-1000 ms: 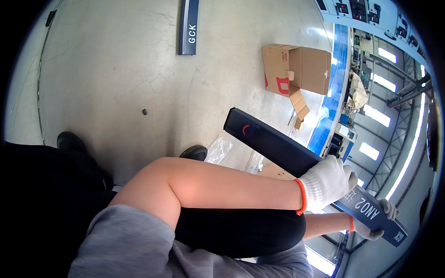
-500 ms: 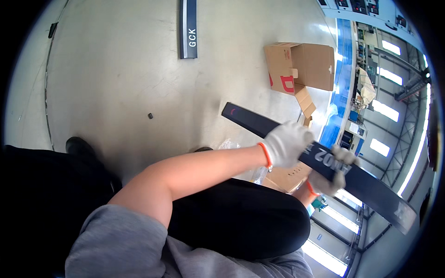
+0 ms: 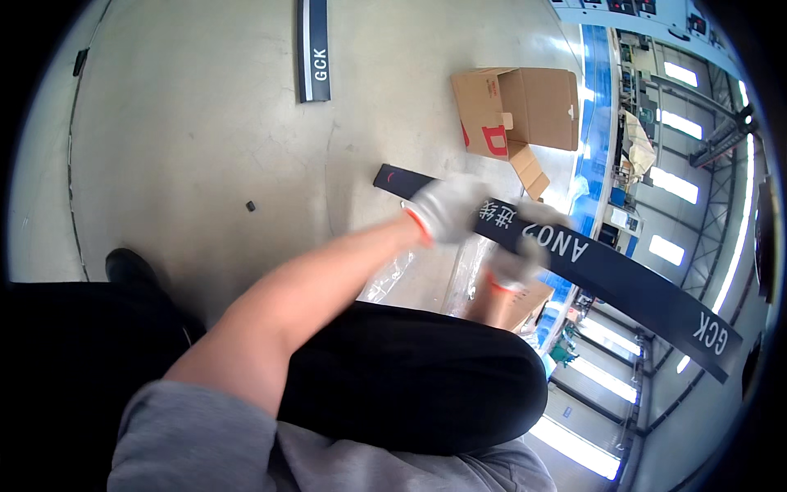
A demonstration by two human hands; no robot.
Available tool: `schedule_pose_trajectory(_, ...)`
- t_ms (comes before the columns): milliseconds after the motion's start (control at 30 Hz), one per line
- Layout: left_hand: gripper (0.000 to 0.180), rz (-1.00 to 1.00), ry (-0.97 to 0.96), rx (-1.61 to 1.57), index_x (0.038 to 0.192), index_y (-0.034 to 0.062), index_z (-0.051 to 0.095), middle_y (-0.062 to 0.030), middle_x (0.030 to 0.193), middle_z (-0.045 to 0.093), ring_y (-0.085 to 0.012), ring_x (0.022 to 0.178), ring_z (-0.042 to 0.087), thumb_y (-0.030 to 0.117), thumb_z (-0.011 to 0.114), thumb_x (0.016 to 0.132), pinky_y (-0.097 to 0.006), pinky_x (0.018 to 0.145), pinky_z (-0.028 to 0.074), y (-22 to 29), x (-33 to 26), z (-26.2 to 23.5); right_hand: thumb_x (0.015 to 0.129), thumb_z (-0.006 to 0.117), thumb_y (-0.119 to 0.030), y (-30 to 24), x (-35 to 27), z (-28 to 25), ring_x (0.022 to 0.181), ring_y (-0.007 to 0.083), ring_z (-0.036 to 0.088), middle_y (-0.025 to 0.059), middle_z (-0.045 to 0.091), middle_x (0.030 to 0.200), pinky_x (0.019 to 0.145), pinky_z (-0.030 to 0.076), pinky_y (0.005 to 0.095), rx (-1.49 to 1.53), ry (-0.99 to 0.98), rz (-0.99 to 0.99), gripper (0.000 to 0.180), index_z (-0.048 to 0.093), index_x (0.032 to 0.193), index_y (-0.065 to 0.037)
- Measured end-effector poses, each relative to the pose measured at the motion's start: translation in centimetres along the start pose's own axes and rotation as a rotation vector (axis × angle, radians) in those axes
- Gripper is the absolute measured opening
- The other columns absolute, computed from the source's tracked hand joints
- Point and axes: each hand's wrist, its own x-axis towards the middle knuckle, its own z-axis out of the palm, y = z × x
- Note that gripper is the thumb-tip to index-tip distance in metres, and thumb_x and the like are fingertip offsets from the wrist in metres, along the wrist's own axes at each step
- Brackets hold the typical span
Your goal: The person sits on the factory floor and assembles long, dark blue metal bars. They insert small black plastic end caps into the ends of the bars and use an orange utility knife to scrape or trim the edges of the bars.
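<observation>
A long dark strip panel (image 3: 639, 287) with white lettering slants from the middle of the view toward the lower right, held off the floor. My left hand (image 3: 451, 209), in a white glove with an orange cuff, is closed over the panel near its left end. My right hand (image 3: 525, 254), gloved alike, grips it a little farther right, wrapping round from the lower edge. Both gloves are blurred, and the left fingers are partly hidden. A similar dark panel (image 3: 314, 49) with a pale stripe lies on the floor at the top.
An open cardboard box (image 3: 475, 107) stands on the floor beyond my hands. Clear plastic film (image 3: 387, 280) and another carton (image 3: 534, 302) lie beside my bent knee. A small black piece (image 3: 251, 207) rests on the floor at left. Grey cabinets (image 3: 639, 15) are at the upper right.
Both hands have moved left and up, sliding along the panel toward its left end, uncovering more lettering. The panel has shifted slightly upward.
</observation>
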Motion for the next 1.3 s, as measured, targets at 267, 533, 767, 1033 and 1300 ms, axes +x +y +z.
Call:
schedule_pose_trajectory(267,0.03,0.147,0.106,-0.017,0.103,0.0039,0.068,-0.0183,0.102,0.069,-0.0388,0.101,0.07,0.019,0.075,0.078,-0.05,0.091,0.055,6.8,1.8,-0.9,0.069,0.06,-0.009,-6.1,5.9,-1.0,0.084,0.0224,0.053,0.0043,0.051,0.094,0.092,0.048,0.0403,0.003,0.101,0.07,0.061,0.054,0.13,-0.006)
schedule_pose_trajectory(533,0.031,0.292,0.05,0.186,0.12,0.0078,0.067,-0.0102,0.111,0.07,-0.027,0.105,0.07,0.021,0.07,0.092,-0.042,0.087,0.052,19.0,4.5,-5.5,0.068,0.06,-0.012,-17.4,13.4,0.1,0.087,0.0171,0.049,0.0037,0.048,0.098,0.091,0.042,0.0357,0.072,-0.053,-0.102,0.048,0.049,0.113,-0.002)
schedule_pose_trajectory(767,0.023,0.273,-0.114,-0.088,0.097,0.0074,0.07,-0.0204,0.093,0.072,-0.0429,0.087,0.072,0.017,0.08,0.079,-0.049,0.081,0.059,-10.4,-3.3,0.6,0.082,0.079,-0.02,8.4,-11.7,0.1,0.105,0.0287,0.066,0.0087,0.064,0.113,0.106,0.054,0.0526,-0.278,0.188,0.176,0.061,0.055,0.138,-0.01)
schedule_pose_trajectory(1033,0.025,0.102,0.035,0.335,0.11,0.0084,0.069,-0.0103,0.104,0.072,-0.0292,0.1,0.071,0.021,0.067,0.089,-0.042,0.089,0.054,3.8,-0.5,0.8,0.077,0.061,-0.014,-0.3,-2.2,-4.0,0.097,0.0255,0.063,0.0067,0.057,0.1,0.105,0.053,0.0457,0.26,0.292,0.151,0.054,0.053,0.13,-0.006)
schedule_pose_trajectory(1300,0.041,0.17,-0.081,0.484,0.115,0.0094,0.074,-0.0069,0.103,0.071,-0.0228,0.099,0.067,0.047,0.068,0.098,-0.04,0.089,0.05,17.1,-0.1,-3.1,0.077,0.064,-0.009,-7.2,0.3,-1.9,0.09,0.0181,0.057,0.0015,0.051,0.096,0.101,0.05,0.0406,0.675,0.43,-0.075,0.051,0.052,0.127,-0.007)
